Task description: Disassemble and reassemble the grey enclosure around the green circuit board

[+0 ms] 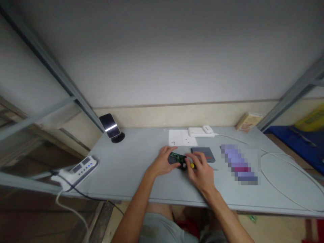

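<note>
A small black electronic device [182,164] with a bare green circuit board lies between my two hands above the desk. My left hand [164,162] is closed round its left end, thumb along the near edge and fingers on the far edge. At the other end, my right hand [201,172] has bent fingers and thumb closed on the device. A round yellow piece [192,165] shows under those fingers; whether it belongs to the device cannot be told. Just beyond my right hand is a flat dark grey box [204,154]. White paper [181,137] with several tiny dark pieces lies behind.
A phone [109,125] leans on a round stand at the back left. One white power strip [78,172] is at the left edge; another [201,132] sits at the back. A blurred-out purple item [238,163], a looping white cable [265,182] and a small box [248,122] occupy the right.
</note>
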A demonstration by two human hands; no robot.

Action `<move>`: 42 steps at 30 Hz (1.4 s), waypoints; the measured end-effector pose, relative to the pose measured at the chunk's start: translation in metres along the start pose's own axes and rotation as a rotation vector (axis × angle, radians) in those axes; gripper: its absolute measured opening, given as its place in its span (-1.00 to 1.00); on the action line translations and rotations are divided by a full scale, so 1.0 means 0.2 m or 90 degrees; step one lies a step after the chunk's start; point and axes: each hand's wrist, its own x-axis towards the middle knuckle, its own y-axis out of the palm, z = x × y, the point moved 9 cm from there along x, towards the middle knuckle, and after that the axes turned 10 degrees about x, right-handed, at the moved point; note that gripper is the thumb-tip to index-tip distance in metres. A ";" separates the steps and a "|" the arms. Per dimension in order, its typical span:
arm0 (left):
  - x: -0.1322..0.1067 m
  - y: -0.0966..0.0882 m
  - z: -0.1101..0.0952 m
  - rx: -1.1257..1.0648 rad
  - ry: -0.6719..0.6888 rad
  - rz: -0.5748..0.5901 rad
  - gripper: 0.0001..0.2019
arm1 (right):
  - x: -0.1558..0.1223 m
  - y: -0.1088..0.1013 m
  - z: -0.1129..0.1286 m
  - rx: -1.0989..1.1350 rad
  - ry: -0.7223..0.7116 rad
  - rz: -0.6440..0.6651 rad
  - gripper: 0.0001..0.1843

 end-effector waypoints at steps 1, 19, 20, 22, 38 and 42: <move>0.00 0.00 -0.01 0.017 -0.001 0.008 -0.21 | 0.03 -0.07 0.00 0.052 0.000 -0.052 -0.79; 0.04 0.06 -0.05 0.165 0.007 0.018 -0.27 | 0.12 -0.21 -0.59 0.219 0.324 -0.340 -0.42; 0.04 0.07 -0.06 0.180 0.011 0.018 -0.29 | 0.12 -0.21 -0.55 0.195 0.280 -0.330 -0.47; 0.05 0.10 -0.09 0.203 0.018 0.016 -0.33 | 0.13 -0.19 -0.50 0.169 0.204 -0.300 -0.58; 0.16 0.13 -0.19 0.133 0.137 0.057 -0.34 | 0.11 -0.22 -0.44 0.174 0.128 -0.288 -0.75; 0.16 0.13 -0.16 0.100 0.101 0.055 -0.37 | 0.11 -0.21 -0.45 0.163 0.143 -0.282 -0.73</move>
